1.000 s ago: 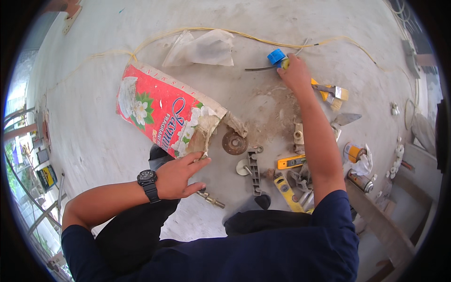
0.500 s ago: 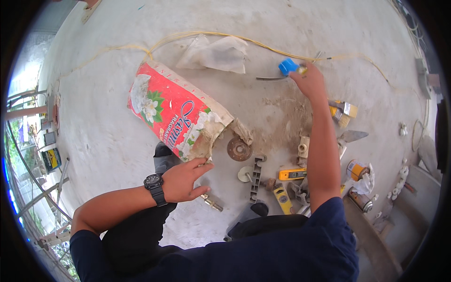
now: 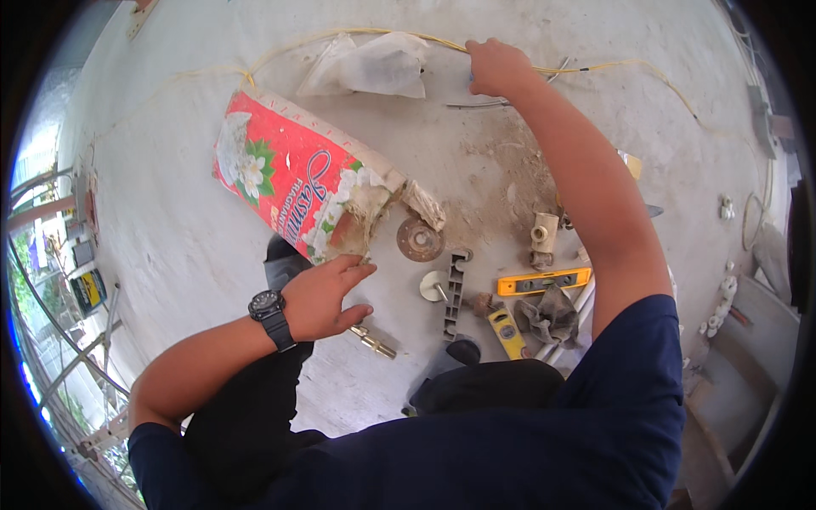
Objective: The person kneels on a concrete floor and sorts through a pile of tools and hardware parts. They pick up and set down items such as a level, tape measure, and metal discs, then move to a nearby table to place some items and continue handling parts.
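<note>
A torn red bag with white flowers (image 3: 272, 174) lies on the concrete floor to my left, its ragged open end toward me. My left hand (image 3: 327, 296), with a black watch at the wrist, lies with fingers stretched at the bag's open end, holding nothing. Farther off, my right hand (image 3: 500, 68) is closed beside a thin yellow cable (image 3: 442, 40). Only a sliver of a small blue thing shows under its fingers; its kind is hidden. A thin dark rod (image 3: 478, 106) lies just below that hand.
A crumpled pale sheet (image 3: 374, 68) lies behind the bag. Near my knees are a round rusty disc (image 3: 421, 240), a grey ridged strip (image 3: 455, 293), a brass fitting (image 3: 374, 342), two spirit levels (image 3: 544, 281), and a beige pipe fitting (image 3: 542, 236). My right arm partly covers a brush (image 3: 631, 164).
My right hand has moved away from me and to the left, with the blue thing now mostly hidden under it. My left hand stays by the bag's open end. The whole view has shifted slightly.
</note>
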Tool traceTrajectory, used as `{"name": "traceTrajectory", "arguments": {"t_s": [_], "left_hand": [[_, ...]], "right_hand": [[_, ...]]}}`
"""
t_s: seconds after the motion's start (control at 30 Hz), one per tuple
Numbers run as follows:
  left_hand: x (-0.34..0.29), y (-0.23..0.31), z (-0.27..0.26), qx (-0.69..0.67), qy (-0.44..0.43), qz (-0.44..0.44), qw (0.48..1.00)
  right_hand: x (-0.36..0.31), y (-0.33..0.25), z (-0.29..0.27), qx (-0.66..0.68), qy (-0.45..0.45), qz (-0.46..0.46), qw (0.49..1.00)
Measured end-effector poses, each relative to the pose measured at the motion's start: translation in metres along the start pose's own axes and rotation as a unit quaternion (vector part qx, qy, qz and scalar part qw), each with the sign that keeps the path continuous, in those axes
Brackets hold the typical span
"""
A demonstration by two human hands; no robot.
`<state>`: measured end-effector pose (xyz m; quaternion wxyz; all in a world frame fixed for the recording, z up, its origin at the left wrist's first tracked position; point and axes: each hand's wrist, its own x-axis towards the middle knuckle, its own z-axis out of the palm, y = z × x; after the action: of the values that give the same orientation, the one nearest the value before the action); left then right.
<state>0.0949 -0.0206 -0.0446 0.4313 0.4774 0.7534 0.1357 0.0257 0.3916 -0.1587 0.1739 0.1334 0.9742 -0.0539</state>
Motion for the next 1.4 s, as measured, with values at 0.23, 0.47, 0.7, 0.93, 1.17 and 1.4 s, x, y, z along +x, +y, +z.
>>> {"name": "traceTrajectory", "arguments": {"t_s": [0.23,0.47,0.7,0.93,1.17,1.4], "left_hand": [[0.004,0.002,0.007,0.071,0.030,0.011,0.997],[0.004,0.010,-0.015,0.037,-0.075,0.010,0.996],[0.016,0.017,-0.066,-0.070,-0.175,-0.115,0.975],[0.028,0.022,-0.062,-0.049,-0.203,-0.173,0.963],[0.023,0.035,-0.049,-0.040,-0.174,-0.169,0.969],[0.019,0.015,-0.041,0.004,-0.150,-0.070,0.986]], "right_hand": [[-0.075,0.056,-0.049,0.077,0.144,0.001,0.987],[-0.155,0.114,0.007,0.075,-0.063,0.122,0.988],[-0.236,0.116,0.077,0.197,-0.040,0.229,0.953],[-0.251,0.125,0.109,0.267,0.032,0.279,0.922],[-0.294,0.160,0.110,0.258,0.008,0.220,0.941],[-0.311,0.115,0.122,0.228,-0.112,0.185,0.949]]}}
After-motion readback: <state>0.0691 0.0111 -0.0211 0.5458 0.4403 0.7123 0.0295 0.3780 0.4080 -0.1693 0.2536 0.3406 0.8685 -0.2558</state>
